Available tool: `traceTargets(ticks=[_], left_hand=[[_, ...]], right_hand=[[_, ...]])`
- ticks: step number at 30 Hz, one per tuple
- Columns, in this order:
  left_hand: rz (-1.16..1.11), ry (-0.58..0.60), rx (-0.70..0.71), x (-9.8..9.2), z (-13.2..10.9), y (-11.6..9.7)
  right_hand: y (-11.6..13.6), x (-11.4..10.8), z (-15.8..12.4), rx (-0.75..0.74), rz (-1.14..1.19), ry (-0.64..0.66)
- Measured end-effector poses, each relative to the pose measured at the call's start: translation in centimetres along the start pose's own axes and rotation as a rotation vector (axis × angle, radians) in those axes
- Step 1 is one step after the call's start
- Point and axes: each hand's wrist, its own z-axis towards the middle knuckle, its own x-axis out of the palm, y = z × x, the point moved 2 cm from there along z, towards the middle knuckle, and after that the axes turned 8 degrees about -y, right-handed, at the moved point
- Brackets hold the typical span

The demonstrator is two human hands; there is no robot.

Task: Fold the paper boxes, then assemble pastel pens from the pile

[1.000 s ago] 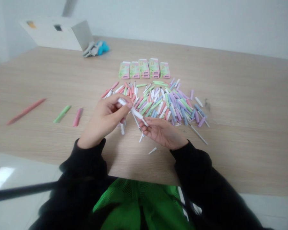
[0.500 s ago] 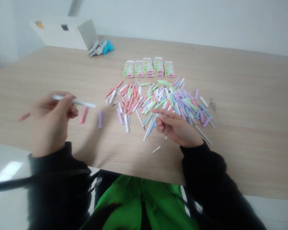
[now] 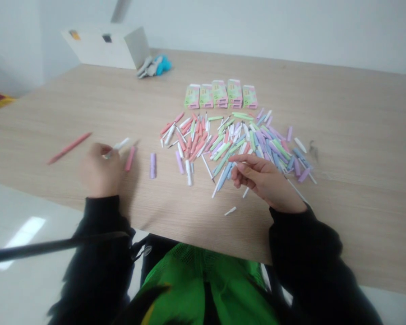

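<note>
My left hand (image 3: 103, 170), slightly blurred, is low over the left of the table with its fingers closed on a white pen (image 3: 122, 144), whose end sticks out to the upper right. A long coral-red pen (image 3: 70, 148) lies to its left, a pink pen piece (image 3: 130, 159) and a purple one (image 3: 153, 165) to its right. My right hand (image 3: 259, 179) is at the near edge of a pile of pastel pen parts (image 3: 223, 140). Its thumb and fingers are pinched together; what they hold is hidden. Below it lies a small white tip piece (image 3: 230, 211).
Small green-and-pink boxes (image 3: 219, 95) stand in a row behind the pile. At the back left are a white box (image 3: 104, 49) and grey-and-blue gloves (image 3: 154, 66). The wooden table's near edge (image 3: 203, 247) runs in front of my body.
My left hand has come down and right, bringing the white pen close to the table. The whole view has shifted somewhat, uncovering more of the coral-red pen. My right hand keeps its pinch.
</note>
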Motion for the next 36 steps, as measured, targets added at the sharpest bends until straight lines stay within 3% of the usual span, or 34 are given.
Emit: traceTargets(ticks=[3, 6, 10, 13, 16, 18, 20, 23, 28, 31, 36], left_hand=[[0.188, -0.067, -0.011, 0.3, 0.1, -0.3], [0.194, -0.051, 0.044, 0.6, 0.2, -0.4], [0.111, -0.119, 0.118, -0.3, -0.3, -1.0], [-0.039, -0.175, 0.231, -1.8, -2.2, -3.6], [-0.083, -0.034, 0.355, -2.3, -5.8, -7.6], [0.011, 0.194, 0.416, -1.7, -8.3, -10.1], [0.092, 0.34, 0.422, -0.8, -10.2, -11.8], [0.153, 0.393, 0.412, 0.5, -11.3, -12.7], [0.18, 0.428, 0.444, 1.4, -10.7, -12.3], [-0.012, 0.475, 0.417, 1.1, -10.0, -11.9], [-0.625, 0.575, 0.458, -0.7, -9.1, -12.5]], right_hand=[[0.1, -0.1, -0.1, -0.053, -0.078, -0.017], [0.5, 0.0, -0.2, -0.111, -0.149, -0.037], [0.9, 0.0, -0.4, -0.17, -0.206, -0.056], [0.8, -0.5, -0.8, -0.212, -0.217, -0.095], [0.4, -1.5, -1.3, -0.243, -0.258, -0.152], [0.1, -2.1, -1.5, -0.246, -0.281, -0.178], [-0.2, -2.5, -1.6, -0.246, -0.292, -0.186], [-0.3, -2.5, -1.7, -0.249, -0.321, -0.174], [-0.2, -1.9, -1.8, -0.262, -0.409, -0.141], [0.0, -1.7, -2.2, -0.268, -0.373, -0.145], [1.0, -1.4, -2.7, -0.248, -0.308, -0.16]])
